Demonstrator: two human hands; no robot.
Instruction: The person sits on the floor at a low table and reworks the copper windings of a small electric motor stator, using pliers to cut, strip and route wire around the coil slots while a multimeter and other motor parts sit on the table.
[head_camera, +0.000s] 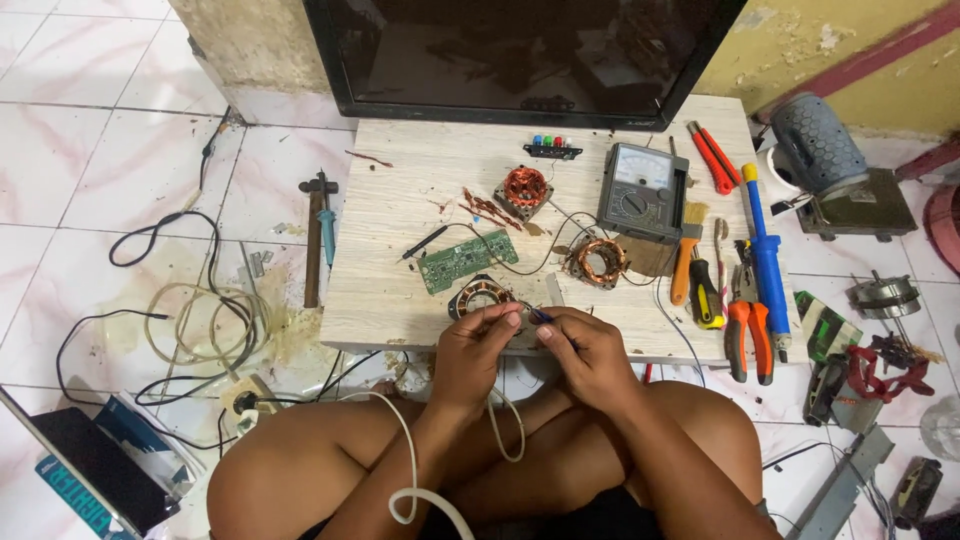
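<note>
My left hand (478, 345) and my right hand (585, 348) meet at the near edge of a low wooden table (400, 210). Both pinch thin wires that lead from a copper-wound motor stator (477, 294) lying just beyond my left fingers. A small blue piece shows between the fingertips of my right hand. A green circuit board (466, 261) lies behind the stator. Two more copper-wound stators, one (598, 260) to the right and one (525, 188) further back, sit on the table.
An analog multimeter (642, 190), a brush (686, 252), pliers (749, 325), a blue screwdriver (766, 250) and red cutters (712, 155) lie at the table's right. A dark monitor (520, 55) stands behind. Cables, a hammer (314, 240) and a soldering iron (327, 225) lie on the floor at left; motor parts at right.
</note>
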